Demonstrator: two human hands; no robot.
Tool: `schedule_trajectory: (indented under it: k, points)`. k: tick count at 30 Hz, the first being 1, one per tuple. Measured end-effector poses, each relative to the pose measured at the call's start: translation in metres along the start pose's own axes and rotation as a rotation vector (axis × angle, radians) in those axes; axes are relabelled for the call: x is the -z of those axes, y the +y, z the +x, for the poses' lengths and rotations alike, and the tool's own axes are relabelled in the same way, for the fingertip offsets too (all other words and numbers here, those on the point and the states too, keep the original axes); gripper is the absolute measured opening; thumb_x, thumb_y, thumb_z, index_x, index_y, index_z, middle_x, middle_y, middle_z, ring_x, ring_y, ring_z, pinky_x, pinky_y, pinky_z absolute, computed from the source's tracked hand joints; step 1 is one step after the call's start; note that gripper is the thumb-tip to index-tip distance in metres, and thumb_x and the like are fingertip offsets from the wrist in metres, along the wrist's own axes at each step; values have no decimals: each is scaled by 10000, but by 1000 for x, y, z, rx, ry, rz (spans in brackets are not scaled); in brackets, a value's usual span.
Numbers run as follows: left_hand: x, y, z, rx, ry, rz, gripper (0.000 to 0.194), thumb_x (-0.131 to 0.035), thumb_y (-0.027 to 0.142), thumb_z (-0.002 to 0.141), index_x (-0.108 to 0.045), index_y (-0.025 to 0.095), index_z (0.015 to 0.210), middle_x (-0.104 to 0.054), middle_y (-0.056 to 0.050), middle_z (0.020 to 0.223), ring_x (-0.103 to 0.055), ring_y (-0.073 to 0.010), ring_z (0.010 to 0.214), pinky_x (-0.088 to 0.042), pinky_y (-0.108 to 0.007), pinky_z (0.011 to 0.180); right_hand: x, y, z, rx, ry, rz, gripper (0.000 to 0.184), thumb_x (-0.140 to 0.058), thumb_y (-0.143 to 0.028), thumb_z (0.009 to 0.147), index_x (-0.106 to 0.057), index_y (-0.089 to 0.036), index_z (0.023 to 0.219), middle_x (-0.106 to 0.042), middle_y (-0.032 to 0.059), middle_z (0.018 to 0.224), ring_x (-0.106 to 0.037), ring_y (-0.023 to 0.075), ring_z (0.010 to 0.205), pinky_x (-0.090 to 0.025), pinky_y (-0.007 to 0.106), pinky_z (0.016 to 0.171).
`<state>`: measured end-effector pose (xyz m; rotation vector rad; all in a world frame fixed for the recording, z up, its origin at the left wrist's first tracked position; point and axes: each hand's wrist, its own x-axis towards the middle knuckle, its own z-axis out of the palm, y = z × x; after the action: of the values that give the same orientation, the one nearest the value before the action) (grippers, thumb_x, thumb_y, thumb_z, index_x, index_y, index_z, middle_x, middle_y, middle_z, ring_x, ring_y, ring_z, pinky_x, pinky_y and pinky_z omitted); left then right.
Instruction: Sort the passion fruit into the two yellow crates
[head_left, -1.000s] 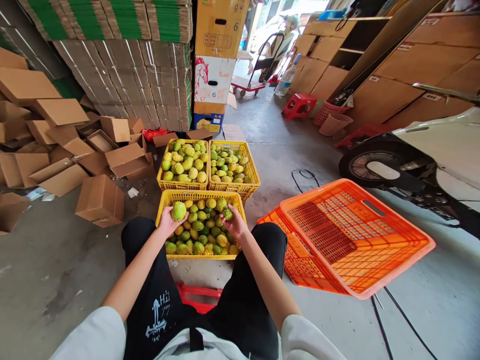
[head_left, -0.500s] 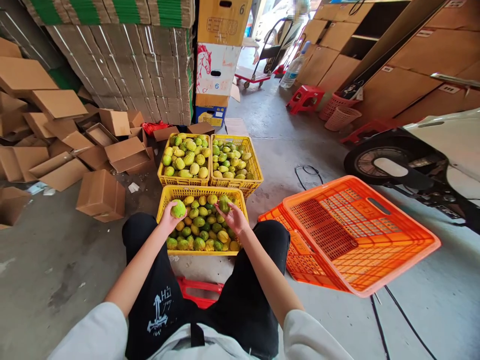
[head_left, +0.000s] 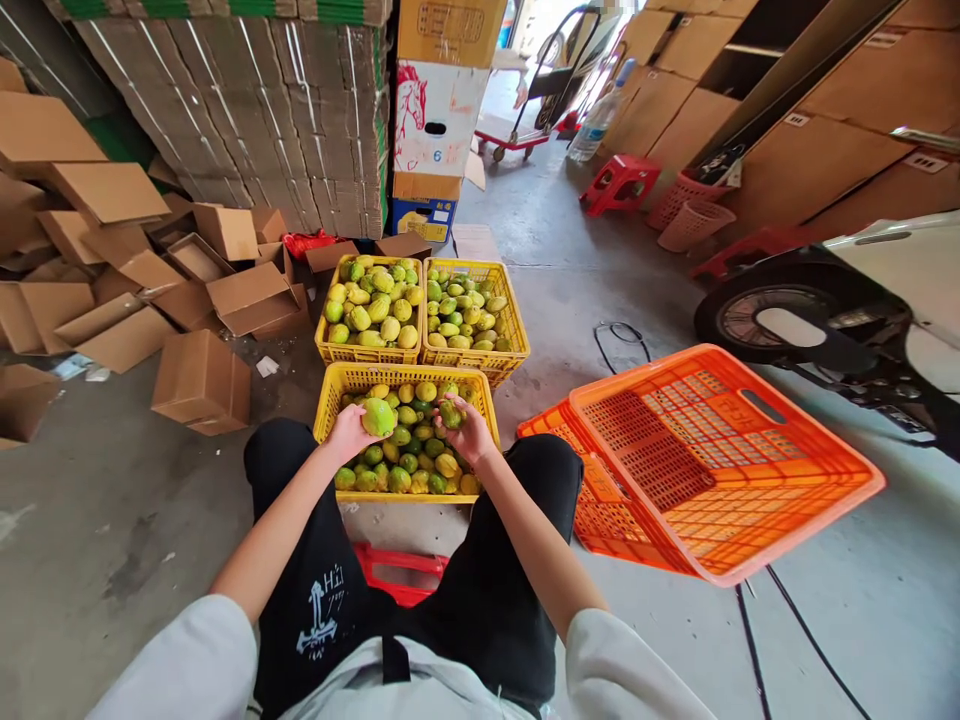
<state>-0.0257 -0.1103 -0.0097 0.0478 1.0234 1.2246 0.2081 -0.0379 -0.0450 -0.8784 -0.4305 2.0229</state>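
Note:
I sit over a yellow crate [head_left: 334, 390] filled with green and yellow round fruit. My left hand [head_left: 346, 432] is closed around a large green fruit [head_left: 378, 416] held just above the pile. My right hand [head_left: 469, 432] grips a smaller dark green fruit [head_left: 451, 413] over the crate's right side. Two more yellow crates stand behind it: the left one [head_left: 366, 353] heaped with large yellowish fruit, the right one [head_left: 514, 330] holding smaller fruit.
Two stacked orange crates [head_left: 720, 470] lie tilted at my right. A scooter wheel [head_left: 787, 325] stands beyond them. Loose cardboard boxes [head_left: 202, 380] litter the left floor, with flat carton stacks [head_left: 247, 120] behind. A red stool [head_left: 397, 570] is under me; a cable [head_left: 619, 340] lies on the floor.
My left hand has carried the large green fruit rightward toward the crate's middle. My right hand lifted a small fruit off the pile and holds it close to the left hand.

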Motion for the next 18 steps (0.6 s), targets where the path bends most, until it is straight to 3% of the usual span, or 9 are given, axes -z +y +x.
schedule_trajectory:
  k: [3,5,9,12,15,18]
  points:
    - [-3,-4,0,-74,-20,69,348,-594,72,764,-637,160,1098,-748,-126,1098,-707,-315,1151,-570,-509,1005,-2,-2,2,-15,-15,37,327,-713,-267,676,-624,-264,991,-697,16,824,-711,306,1035,-623,465,849]
    - [-4,-6,2,-124,-21,103,344,-685,61,768,-652,170,1092,-751,-121,1108,-700,-303,1164,-560,-473,1023,-4,-2,1,-16,-43,44,360,-707,-248,663,-623,-262,1013,-709,24,843,-712,315,1055,-623,483,863]
    - [-4,-9,6,-164,-24,106,279,-796,147,757,-684,159,1012,-761,-125,1056,-695,-300,1153,-573,-386,971,-7,0,-1,14,-55,-4,339,-779,-250,707,-623,-270,1008,-715,-8,870,-734,246,945,-630,377,779]
    - [-1,-8,10,-234,85,74,278,-791,171,741,-686,185,998,-758,-66,979,-706,-259,1095,-582,-318,913,-5,2,-2,-20,-5,-32,323,-844,-299,711,-618,-264,940,-691,-43,803,-706,174,746,-606,289,656]
    - [1,-4,13,-267,148,-18,241,-741,234,788,-657,214,1013,-736,-31,939,-710,-242,1068,-582,-373,956,-4,3,-1,13,-6,-15,351,-878,-271,661,-576,-260,839,-680,-58,791,-705,166,750,-613,287,686]
    - [2,1,13,-255,51,-89,191,-672,273,860,-637,183,1025,-736,-64,988,-728,-241,1014,-589,-403,949,-5,2,1,11,-30,-35,358,-871,-261,658,-543,-251,802,-719,-25,879,-723,187,823,-613,301,716]
